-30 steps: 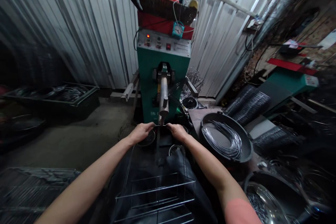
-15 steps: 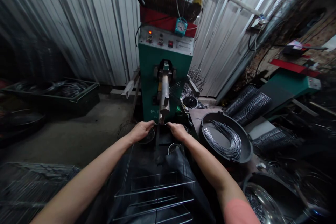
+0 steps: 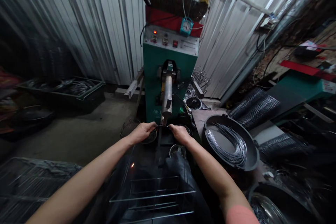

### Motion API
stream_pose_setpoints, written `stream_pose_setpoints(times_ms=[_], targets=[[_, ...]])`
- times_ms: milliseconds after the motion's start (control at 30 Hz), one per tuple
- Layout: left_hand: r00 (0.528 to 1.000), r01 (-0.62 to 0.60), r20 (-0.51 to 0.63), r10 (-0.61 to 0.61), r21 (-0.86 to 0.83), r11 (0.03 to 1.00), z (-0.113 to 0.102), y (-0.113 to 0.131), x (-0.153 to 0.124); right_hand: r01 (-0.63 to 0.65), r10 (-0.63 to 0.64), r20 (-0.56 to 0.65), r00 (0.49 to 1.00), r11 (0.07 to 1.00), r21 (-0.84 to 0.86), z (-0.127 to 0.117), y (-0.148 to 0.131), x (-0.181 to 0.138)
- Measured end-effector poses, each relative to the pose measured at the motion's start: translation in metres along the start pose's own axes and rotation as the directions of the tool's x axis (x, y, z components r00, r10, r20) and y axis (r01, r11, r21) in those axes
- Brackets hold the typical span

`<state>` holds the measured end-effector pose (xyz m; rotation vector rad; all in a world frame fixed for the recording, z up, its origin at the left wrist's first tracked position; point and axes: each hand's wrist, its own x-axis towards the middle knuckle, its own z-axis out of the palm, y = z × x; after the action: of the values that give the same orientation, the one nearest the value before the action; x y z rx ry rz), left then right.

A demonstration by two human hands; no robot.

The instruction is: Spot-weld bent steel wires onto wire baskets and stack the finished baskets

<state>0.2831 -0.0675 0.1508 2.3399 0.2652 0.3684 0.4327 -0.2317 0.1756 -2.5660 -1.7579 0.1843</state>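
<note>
Workstation at a spot welder, seen from head height. Left hand (image 3: 143, 132) and right hand (image 3: 180, 134) are both closed narrow, fingers curled around the top wire of a wire rack (image 3: 152, 193). This wire lies just under the tip of the electrode arm (image 3: 167, 94) – it appears to touch, though the dim light makes contact hard to confirm. The rack's lower rungs sit in front of a dark apron (image 3: 170, 178). A small steel bowl (image 3: 177, 151) stands just below the right hand.

Behind, the green spot welder (image 3: 157, 77) carries a control panel (image 3: 170, 40) with 1 lit red lamp and a teal clock (image 3: 186, 26) above it. To the right, a black pan (image 3: 256, 157) holds curved wire rods (image 3: 228, 145), with bundled wire rods (image 3: 258, 106) beyond. To the left, a black crate (image 3: 60, 99) sits on the concrete floor (image 3: 76, 136), and a stack of wire racks (image 3: 31, 189) lies nearer. Corrugated steel sheeting (image 3: 105, 24) forms the back wall.
</note>
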Motion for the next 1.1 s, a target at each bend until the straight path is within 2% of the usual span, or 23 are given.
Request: stream_pose_setpoints(times_ms=[367,600,733,900,1100], targets=[[0.998,0.056,0.022,-0.055,-0.022,0.998,-0.002,0.000,0.001,0.027,-0.026,-0.023,0.999,0.998,0.056,0.006,0.004,0.003],[0.999,0.032,0.009,-0.033,0.086,0.996,-0.002,0.001,0.002,-0.027,0.031,-0.035,0.999,0.993,0.116,0.008,0.005,0.006],[0.999,0.042,0.018,-0.046,0.187,0.982,-0.004,0.003,0.002,-0.023,0.040,-0.063,0.997,0.967,0.253,0.013,0.011,0.008],[0.998,0.050,0.033,-0.058,0.209,0.977,-0.004,0.004,0.002,0.027,0.029,-0.104,0.994,0.865,0.501,0.019,0.017,0.012],[0.997,0.058,0.034,-0.065,0.174,0.983,-0.006,0.005,0.003,0.018,0.043,-0.095,0.994,0.828,0.560,0.016,0.016,0.013]])
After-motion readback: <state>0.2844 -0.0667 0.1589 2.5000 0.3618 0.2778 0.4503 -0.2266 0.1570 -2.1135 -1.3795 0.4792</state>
